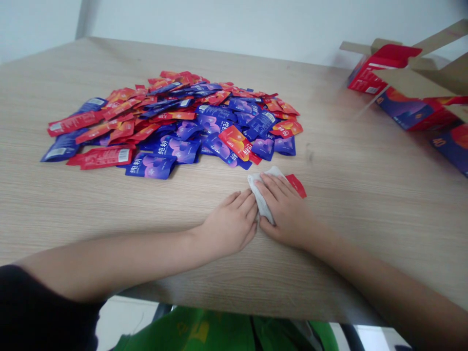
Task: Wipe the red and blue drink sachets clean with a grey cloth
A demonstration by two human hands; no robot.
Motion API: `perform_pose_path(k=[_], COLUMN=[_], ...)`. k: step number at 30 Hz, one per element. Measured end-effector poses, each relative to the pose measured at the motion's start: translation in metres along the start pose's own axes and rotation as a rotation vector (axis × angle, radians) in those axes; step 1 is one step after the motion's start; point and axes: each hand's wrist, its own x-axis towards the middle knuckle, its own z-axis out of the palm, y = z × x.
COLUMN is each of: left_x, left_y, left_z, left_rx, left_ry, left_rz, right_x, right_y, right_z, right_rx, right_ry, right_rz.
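A folded white cloth (263,195) lies under my right hand (287,207), whose fingers press down over it with the thumb at its near edge. From beneath the cloth and my right fingers a red sachet (295,185) pokes out on the right; the rest of it is hidden. My left hand (232,222) rests palm down on the table, fingers stretched out, the tips close against the cloth's left edge. Whether those tips touch the cloth or something under it, I cannot tell. Beyond both hands spreads a heap of red and blue sachets (214,124).
The wood-grain table (365,195) meets a pale wall (219,24) at the back. At the right stand opened cardboard boxes: a red one (367,78), a blue and red one (411,112) with its flaps up, and another (455,146) cut off by the frame.
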Motion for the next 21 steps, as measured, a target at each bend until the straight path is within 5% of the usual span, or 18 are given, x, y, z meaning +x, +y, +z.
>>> perform_pose_path(k=[8, 13, 21], left_x=[0.0, -0.001, -0.003], left_y=[0.001, 0.0, 0.0], left_z=[-0.003, -0.004, 0.002], left_rx=[-0.007, -0.029, -0.006], left_ry=[-0.09, -0.13, -0.095], left_rz=[-0.029, -0.065, -0.054], right_x=[-0.011, -0.015, -0.003], right_y=[0.02, 0.033, 0.017], right_z=[0.001, -0.003, 0.002], right_rx=[-0.18, -0.14, -0.076], right_ry=[0.026, -0.046, 0.032], right_rz=[0.319, 0.315, 0.205])
